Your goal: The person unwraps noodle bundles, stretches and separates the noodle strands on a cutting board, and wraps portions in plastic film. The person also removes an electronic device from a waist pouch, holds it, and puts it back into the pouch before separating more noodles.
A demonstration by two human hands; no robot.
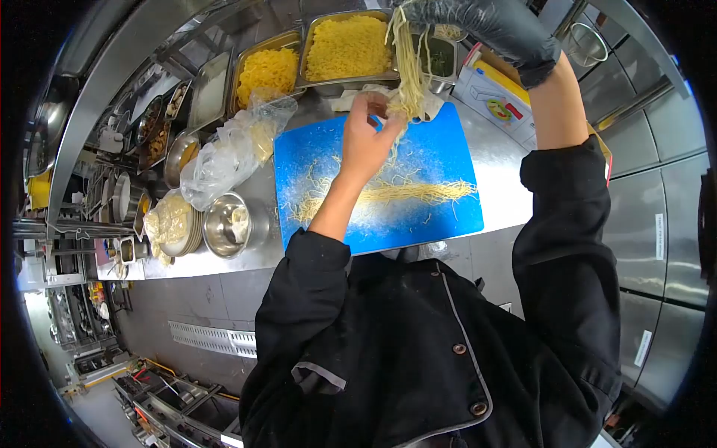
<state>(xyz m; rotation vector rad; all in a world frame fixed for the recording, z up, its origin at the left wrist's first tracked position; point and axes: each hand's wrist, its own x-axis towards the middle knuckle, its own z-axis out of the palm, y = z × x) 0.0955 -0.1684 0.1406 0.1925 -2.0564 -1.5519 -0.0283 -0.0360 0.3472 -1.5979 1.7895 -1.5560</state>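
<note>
A bundle of long pale noodles (408, 75) hangs from my right hand (493, 30), which wears a black glove and is raised at the top of the view. The glove's fingertips are partly cut off by the frame edge. My left hand (367, 136) is bare, its thumb and fingers curled at the lower part of the hanging strands. Below lies a blue cutting board (299, 153) dusted with flour. Across it stretches another row of noodles (418, 193), with loose strands scattered around. A whitish cloth (351, 101) lies behind the board's far edge.
Metal trays of yellow short pasta (348, 46) and a yellow food (267, 73) stand behind the board. Clear plastic bags (224, 164), a steel bowl (224, 224) and stacked plates (196, 230) sit at left. A printed cardboard box (489, 101) is at right.
</note>
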